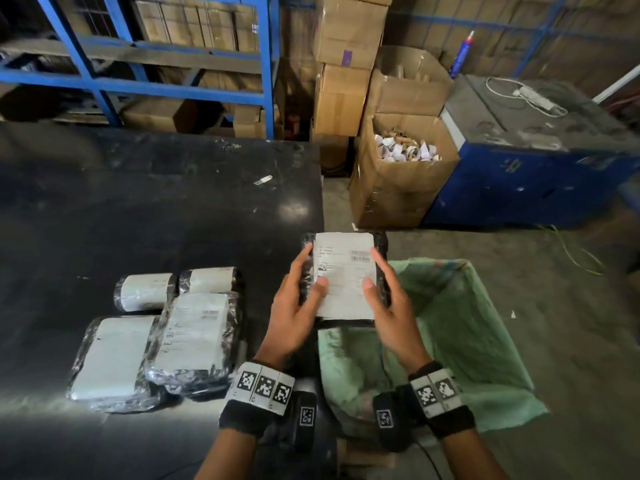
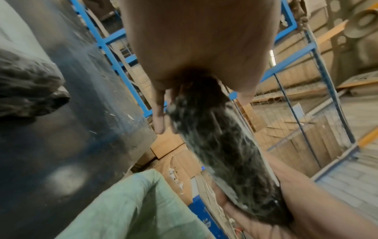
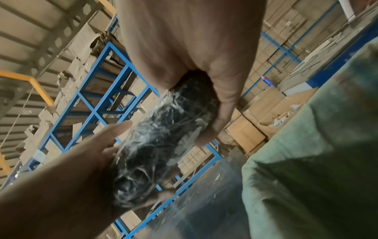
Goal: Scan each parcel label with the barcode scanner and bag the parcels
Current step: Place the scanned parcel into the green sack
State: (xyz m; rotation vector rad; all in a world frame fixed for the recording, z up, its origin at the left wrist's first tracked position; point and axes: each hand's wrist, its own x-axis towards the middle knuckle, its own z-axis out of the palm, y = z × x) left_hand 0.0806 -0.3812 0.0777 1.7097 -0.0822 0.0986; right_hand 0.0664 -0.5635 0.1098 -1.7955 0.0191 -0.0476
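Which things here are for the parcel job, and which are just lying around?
For the job: black plastic-wrapped parcel with white label, held by left hand and right hand; four wrapped parcels on the table; green woven sack.

Lying about: open cardboard box of paper scraps; blue metal shelving.

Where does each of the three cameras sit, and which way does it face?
Head: worn on the head, looking down at the table, parcel, sack; both forearms and hands show.
Left wrist: looks along the left hand at the parcel's edge.
Right wrist: looks along the right hand at the same parcel.
Shared: each wrist view also shows the other hand, the parcel and the sack.
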